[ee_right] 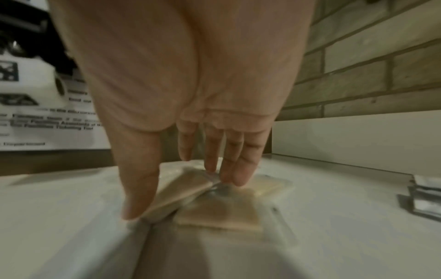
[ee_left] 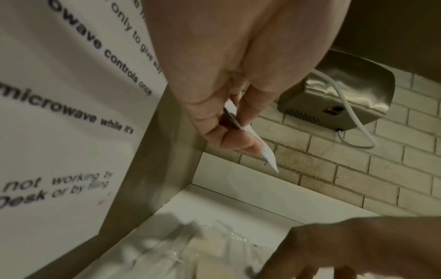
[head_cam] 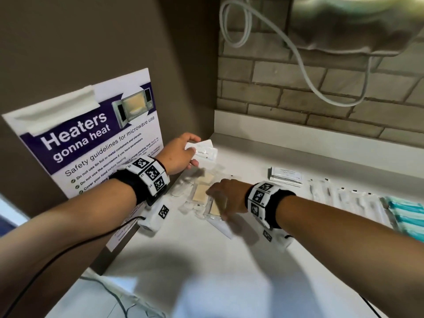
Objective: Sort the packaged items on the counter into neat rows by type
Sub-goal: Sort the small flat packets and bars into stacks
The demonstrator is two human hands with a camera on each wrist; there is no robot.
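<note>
My left hand (head_cam: 183, 152) is raised near the corner and pinches a few flat white toothpaste sachets (head_cam: 204, 150), seen edge-on in the left wrist view as white sachets (ee_left: 264, 151) between thumb and fingers. A loose pile of clear packets with beige pads (head_cam: 202, 191) lies on the white counter (head_cam: 206, 260). My right hand (head_cam: 220, 198) reaches into that pile, fingers straight, with the fingertips (ee_right: 238, 179) touching the beige packets (ee_right: 186, 188) and the thumb at one packet's edge.
To the right lie a stack of grey-white sachets (head_cam: 286, 177), a row of clear-wrapped white items (head_cam: 344, 200) and teal packets (head_cam: 403, 214). A microwave safety poster (head_cam: 91, 138) covers the left wall. A steel dispenser (ee_left: 339, 100) with a hose hangs on the brick wall.
</note>
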